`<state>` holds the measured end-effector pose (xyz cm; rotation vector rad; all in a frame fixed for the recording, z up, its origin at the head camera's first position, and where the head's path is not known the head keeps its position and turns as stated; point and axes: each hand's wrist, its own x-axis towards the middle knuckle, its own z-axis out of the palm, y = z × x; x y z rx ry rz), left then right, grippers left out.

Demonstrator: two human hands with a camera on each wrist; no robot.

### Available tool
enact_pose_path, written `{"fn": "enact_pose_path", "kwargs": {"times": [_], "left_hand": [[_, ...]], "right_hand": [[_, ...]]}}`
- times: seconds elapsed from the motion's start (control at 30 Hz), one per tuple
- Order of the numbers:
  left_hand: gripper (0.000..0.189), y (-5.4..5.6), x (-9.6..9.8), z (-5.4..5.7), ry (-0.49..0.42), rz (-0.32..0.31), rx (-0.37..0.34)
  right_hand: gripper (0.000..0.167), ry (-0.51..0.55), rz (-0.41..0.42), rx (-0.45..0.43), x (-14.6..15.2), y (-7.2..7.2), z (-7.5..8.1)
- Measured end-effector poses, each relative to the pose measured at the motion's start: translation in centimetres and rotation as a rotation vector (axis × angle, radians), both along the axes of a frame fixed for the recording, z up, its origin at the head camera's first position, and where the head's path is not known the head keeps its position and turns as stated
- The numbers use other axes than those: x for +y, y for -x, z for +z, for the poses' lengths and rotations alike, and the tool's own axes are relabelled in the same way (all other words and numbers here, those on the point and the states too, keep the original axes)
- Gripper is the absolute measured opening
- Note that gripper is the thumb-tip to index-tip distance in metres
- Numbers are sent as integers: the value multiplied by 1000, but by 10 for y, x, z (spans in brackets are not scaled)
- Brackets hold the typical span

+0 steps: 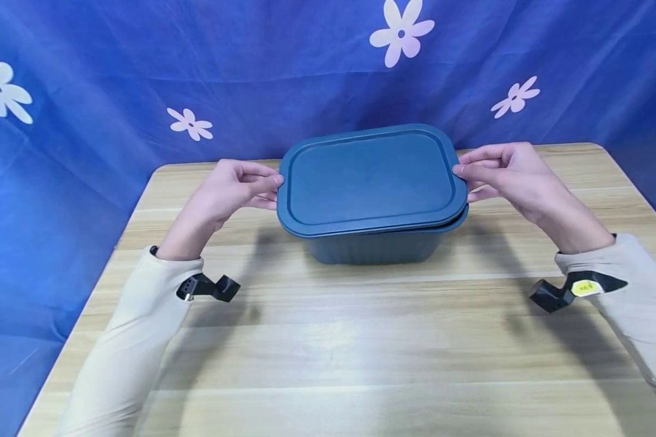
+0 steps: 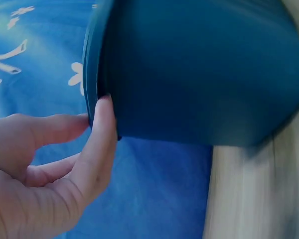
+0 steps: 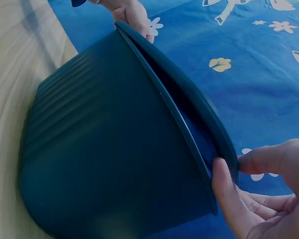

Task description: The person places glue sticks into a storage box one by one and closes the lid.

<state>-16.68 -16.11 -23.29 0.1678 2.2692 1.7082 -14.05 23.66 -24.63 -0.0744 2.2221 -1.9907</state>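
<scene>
A dark teal lid lies over a matching plastic storage bin near the back of the table. The lid sits a little askew, and in the right wrist view a dark gap shows between it and the bin's rim on the right side. My left hand pinches the left edge, thumb on the lid and a finger below the rim. At the right end my right hand pinches the lid's edge between thumb and fingers, one fingertip in the gap. The bin's inside is hidden.
The bin stands on a light wood-grain table. Right behind the table's back edge hangs a blue cloth with white flowers, which also runs down the left side.
</scene>
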Motion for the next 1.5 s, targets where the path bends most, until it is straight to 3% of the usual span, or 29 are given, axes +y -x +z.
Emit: {"fn": "enact_pose_path", "kwargs": {"times": [0.13, 0.23, 0.43, 0.6, 0.97, 1.17, 1.23, 1.3, 1.43, 1.5], "left_hand": [[32, 4, 8, 3, 195, -33, 46], [34, 6, 11, 5, 255, -27, 47], [35, 6, 12, 9, 267, -12, 33], [35, 5, 14, 12, 342, -23, 69], [37, 2, 14, 11, 379, -42, 87], [35, 1, 15, 8, 412, -52, 112], [34, 1, 16, 6, 453, -49, 155], [33, 1, 17, 3, 519, -47, 269], [44, -3, 25, -4, 709, -87, 560], [54, -7, 31, -6, 781, -141, 630]], "right_hand": [[4, -102, 3, -16, 1, 2, -1], [6, -122, 7, -31, 2, 3, -3], [8, -127, 23, -26, 2, 4, -3], [18, -187, 29, -27, 2, 3, -3], [30, -254, 37, -19, 2, -2, -6], [35, -193, 37, -73, 6, -5, -14], [38, -208, 30, -56, 6, -5, -16], [42, -289, 3, 7, 4, -6, -17], [51, -548, -38, 228, -1, -7, -15], [54, -673, -13, 336, -5, -7, -12]]}}
